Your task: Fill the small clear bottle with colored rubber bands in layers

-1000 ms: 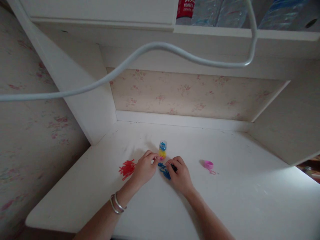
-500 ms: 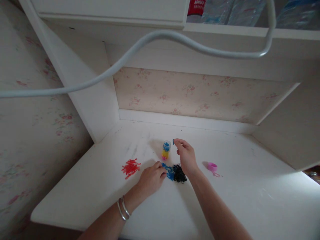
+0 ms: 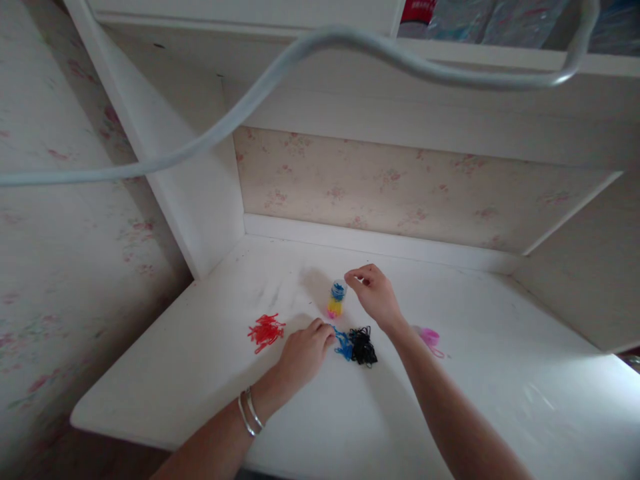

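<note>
A small clear jar (image 3: 337, 299) stands upright on the white table, layered pink, yellow and blue inside with small rubber bands. My right hand (image 3: 374, 293) is at the jar's mouth, thumb and fingertips pinched together by the rim; no band shows between them. Low over the table, my left hand (image 3: 306, 348) has its fingers closed at the left end of a small heap of blue rubber bands (image 3: 344, 347), with blue at the fingertips. Black rubber bands (image 3: 364, 347) lie against the blue ones. Off to the left is a loose heap of red rubber bands (image 3: 266, 332).
A pink object with a loop (image 3: 430, 339) lies right of my right forearm, which partly covers it. A thick pale cable (image 3: 220, 130) crosses the upper view. Above the table (image 3: 210, 373) runs a shelf (image 3: 480, 55) with plastic-wrapped bottles.
My right hand has moved to the jar's mouth, and the blue band at its fingertips no longer shows. My left hand stays at the blue heap. The whole view has shifted slightly.
</note>
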Motion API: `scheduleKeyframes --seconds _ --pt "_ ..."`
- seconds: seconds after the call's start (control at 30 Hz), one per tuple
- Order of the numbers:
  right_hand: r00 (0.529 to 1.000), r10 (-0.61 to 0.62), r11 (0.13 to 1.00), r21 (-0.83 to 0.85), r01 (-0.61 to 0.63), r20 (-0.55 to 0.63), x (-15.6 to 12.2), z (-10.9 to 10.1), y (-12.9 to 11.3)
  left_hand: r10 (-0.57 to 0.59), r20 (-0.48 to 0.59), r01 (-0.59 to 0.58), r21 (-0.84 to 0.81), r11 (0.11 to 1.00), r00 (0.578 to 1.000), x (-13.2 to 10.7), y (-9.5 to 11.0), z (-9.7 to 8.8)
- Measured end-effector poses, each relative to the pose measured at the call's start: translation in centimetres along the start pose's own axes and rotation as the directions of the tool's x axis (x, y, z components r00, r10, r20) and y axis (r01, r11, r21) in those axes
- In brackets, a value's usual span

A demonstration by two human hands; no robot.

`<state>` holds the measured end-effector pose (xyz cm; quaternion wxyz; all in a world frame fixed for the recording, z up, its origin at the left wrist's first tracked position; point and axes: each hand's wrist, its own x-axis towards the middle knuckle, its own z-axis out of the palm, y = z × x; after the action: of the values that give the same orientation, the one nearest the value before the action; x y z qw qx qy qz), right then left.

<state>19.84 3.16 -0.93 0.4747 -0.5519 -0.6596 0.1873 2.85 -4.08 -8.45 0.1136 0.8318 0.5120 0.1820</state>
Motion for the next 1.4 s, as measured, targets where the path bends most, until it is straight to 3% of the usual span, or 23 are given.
scheduleKeyframes --seconds 0.13,0.27,0.37,0.47,0.67,0.9,1.1,1.23,1.4 --pt "0.995 0.070 0.991 0.120 -0.062 -0.064 -1.0 -0.9 0.7 -0.015 -0.024 0.013 -0.061 0.998 1.000 0.1 -0.1 -0.1" --pt "0.994 0.098 0.989 0.114 -0.091 -0.049 -3.9 -1.9 2.5 -0.010 -0.099 -0.010 -0.197 0.980 0.995 0.4 -0.1 -0.7" --pt "0.995 0.031 0.999 0.010 -0.033 0.097 -6.9 -2.1 3.3 -0.012 -0.208 -0.062 -0.345 0.937 0.978 1.0 -0.1 -1.9" --pt "0.960 -0.054 0.986 -0.138 0.095 0.275 -9.6 -1.7 3.5 -0.036 -0.304 -0.101 -0.422 0.901 0.952 2.3 0.0 -3.9" --pt "0.916 -0.123 0.864 -0.413 0.289 0.382 -11.3 -0.7 3.2 0.011 -0.378 -0.149 -0.338 0.929 0.926 6.4 0.7 -7.1" --pt "0.917 -0.183 0.842 -0.426 0.332 0.354 -11.7 -0.8 3.7 0.025 -0.298 -0.082 -0.180 0.980 0.954 8.9 0.7 -6.5" --pt "0.931 -0.165 0.873 -0.392 0.291 0.325 -11.6 -0.8 3.5 0.002 -0.352 -0.079 -0.203 0.976 0.936 8.5 0.4 -6.9" --pt "0.944 -0.133 0.912 -0.335 0.235 0.301 -11.6 -0.7 3.7 -0.045 -0.403 -0.079 -0.285 0.955 0.914 6.7 0.1 -7.0" --pt "0.962 -0.108 0.963 -0.214 0.164 0.251 -11.5 -0.2 4.4 -0.020 -0.282 -0.079 -0.336 0.939 0.959 3.0 -0.4 -4.8"
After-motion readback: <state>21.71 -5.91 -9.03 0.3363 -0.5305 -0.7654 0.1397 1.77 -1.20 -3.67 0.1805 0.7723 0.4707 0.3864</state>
